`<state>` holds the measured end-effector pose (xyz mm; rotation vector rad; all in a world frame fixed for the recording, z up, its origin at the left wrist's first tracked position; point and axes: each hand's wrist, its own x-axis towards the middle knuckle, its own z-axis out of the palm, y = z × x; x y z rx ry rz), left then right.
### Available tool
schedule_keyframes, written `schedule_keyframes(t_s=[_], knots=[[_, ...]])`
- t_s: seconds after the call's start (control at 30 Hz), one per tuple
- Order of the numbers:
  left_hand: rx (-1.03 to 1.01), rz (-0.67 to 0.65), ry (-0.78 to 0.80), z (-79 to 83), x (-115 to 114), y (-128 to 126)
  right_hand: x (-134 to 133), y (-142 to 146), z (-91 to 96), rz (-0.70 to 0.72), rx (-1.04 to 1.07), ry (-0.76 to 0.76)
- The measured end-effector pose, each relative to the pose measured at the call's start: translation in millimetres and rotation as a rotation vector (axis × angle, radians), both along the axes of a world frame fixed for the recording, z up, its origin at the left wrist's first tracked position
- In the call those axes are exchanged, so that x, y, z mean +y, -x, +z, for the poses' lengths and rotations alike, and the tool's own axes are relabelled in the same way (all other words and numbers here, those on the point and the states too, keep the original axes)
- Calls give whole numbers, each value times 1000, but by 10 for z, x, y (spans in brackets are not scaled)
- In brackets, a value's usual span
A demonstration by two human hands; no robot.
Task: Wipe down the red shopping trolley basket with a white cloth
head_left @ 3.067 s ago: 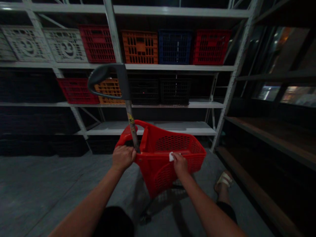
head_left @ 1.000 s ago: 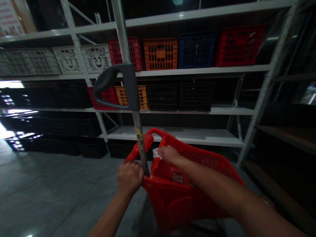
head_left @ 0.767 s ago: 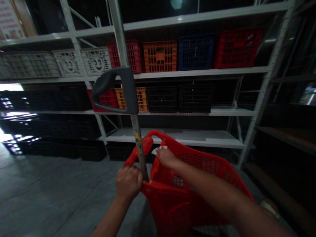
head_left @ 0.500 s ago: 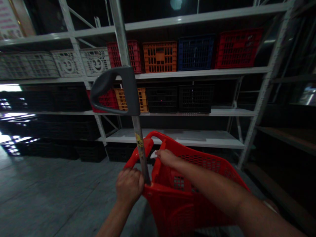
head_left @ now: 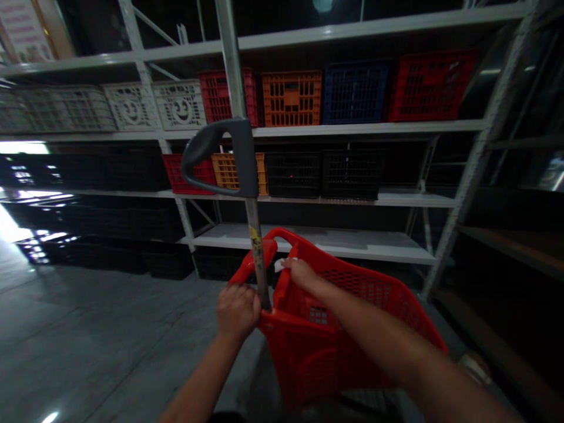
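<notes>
A red plastic shopping basket cart (head_left: pixel 304 329) with perforated sides stands in front of me. My left hand (head_left: pixel 238 311) is wrapped round the near end of its red handle (head_left: pixel 259 258). Beside that hand a metal pole (head_left: pixel 263 282) rises, carrying a dark grey loop grip (head_left: pixel 244 158). My right hand (head_left: pixel 302 273) reaches across the basket to the inner edge by the handle. Its fingers pinch a white piece of cloth or tissue (head_left: pixel 279 265), partly hidden by the hand.
Ahead is a white metal shelving rack (head_left: pixel 352 130) with crates: orange (head_left: pixel 291 100), blue (head_left: pixel 356 94), red (head_left: pixel 434 85), black (head_left: pixel 293 176) and white (head_left: pixel 180 106). Grey concrete floor (head_left: pixel 110 335) lies to the left. A shoe (head_left: pixel 474 369) shows at lower right.
The shelves and the pole with its grip have shifted right in view. Both hands and the cart appear slightly higher. My right hand keeps the white piece near the handle; the shoe shows more fully.
</notes>
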<state>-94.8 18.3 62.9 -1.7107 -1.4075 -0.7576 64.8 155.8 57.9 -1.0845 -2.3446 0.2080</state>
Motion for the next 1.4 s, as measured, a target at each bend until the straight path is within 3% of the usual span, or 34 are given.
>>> schedule_keyframes(t_s=[0.17,0.27,0.37,0.47,0.6,0.77,0.87,0.97,1.2,1.3,1.4], knots=[[4,29,6,25,-1,-15,-551,-148,-88,245,187,189],[21,50,1,31,6,-30,-889,-234,-44,260,355,269],[35,68,-3,32,34,-41,-1209,-221,-56,216,448,178],[39,69,1,40,69,-42,-1430,-185,-218,185,381,-11],[39,69,12,48,96,-36,-1526,-486,-573,27,247,-134],[59,103,11,39,113,-34,-1598,-1460,-957,-305,114,-77],[78,120,19,44,134,-31,-1668,-1787,-1041,-457,86,-56],[85,128,18,51,161,-24,-1682,-1584,-990,-490,112,-22],[81,130,39,45,197,-8,-1595,-322,-620,-203,229,-82],[63,112,55,35,204,9,-1607,-276,-551,-193,234,-118],[52,97,66,23,211,30,-1634,-642,-627,-223,209,-126]])
